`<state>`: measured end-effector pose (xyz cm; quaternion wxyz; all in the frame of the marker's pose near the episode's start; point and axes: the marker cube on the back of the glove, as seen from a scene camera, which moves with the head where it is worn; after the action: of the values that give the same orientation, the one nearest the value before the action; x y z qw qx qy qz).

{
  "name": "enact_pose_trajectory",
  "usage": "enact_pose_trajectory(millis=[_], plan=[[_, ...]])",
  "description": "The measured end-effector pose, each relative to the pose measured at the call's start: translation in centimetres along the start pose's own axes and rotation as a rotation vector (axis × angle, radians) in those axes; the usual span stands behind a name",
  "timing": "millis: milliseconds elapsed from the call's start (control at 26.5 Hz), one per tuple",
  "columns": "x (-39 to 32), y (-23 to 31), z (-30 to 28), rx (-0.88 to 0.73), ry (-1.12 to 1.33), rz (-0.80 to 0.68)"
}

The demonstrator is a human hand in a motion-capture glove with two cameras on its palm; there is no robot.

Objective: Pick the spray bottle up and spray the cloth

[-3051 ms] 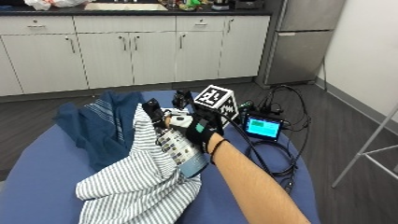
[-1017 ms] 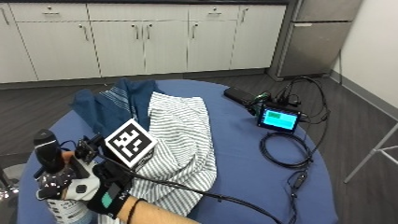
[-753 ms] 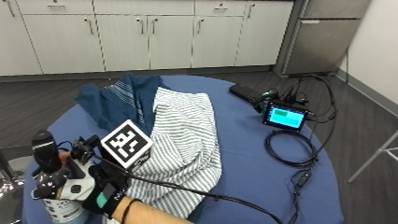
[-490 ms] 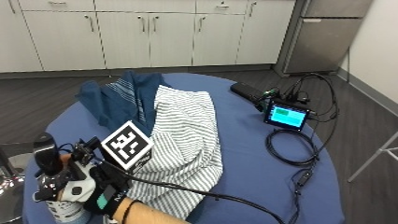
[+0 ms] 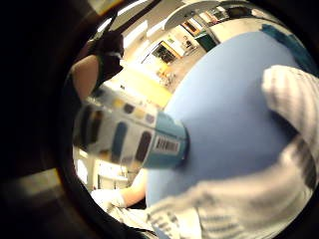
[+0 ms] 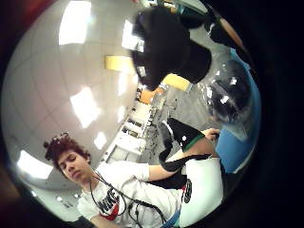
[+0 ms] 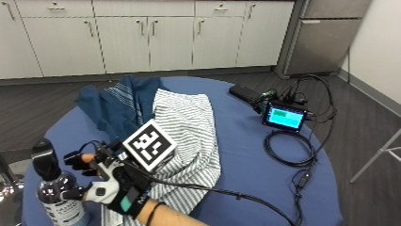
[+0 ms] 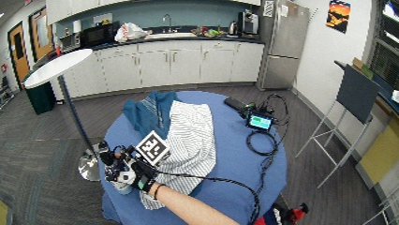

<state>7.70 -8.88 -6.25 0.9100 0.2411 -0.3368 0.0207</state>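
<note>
One step is partly done: the spray bottle (image 7: 55, 197) is reached by the gloved right hand (image 7: 108, 184), fingers curled at its side, though a closed grip cannot be confirmed. Lifting and spraying are left; the striped cloth (image 7: 185, 141) lies just beyond the hand.

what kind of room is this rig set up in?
Likely an office break room or kitchenette: white base cabinets under a counter with a sink, a black microwave, and a stainless steel fridge behind the round blue table.
</note>
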Motion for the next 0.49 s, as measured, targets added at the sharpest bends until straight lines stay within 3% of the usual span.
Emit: enact_pose_trajectory(millis=[151,264,490], plan=[[-1.1,3.5,-4.1,-0.017,0.157,-0.059],[-0.6,7.4,-8.5,-0.052,0.452,-0.099],[-0.4,16.7,-15.3,-0.022,0.856,0.020]])
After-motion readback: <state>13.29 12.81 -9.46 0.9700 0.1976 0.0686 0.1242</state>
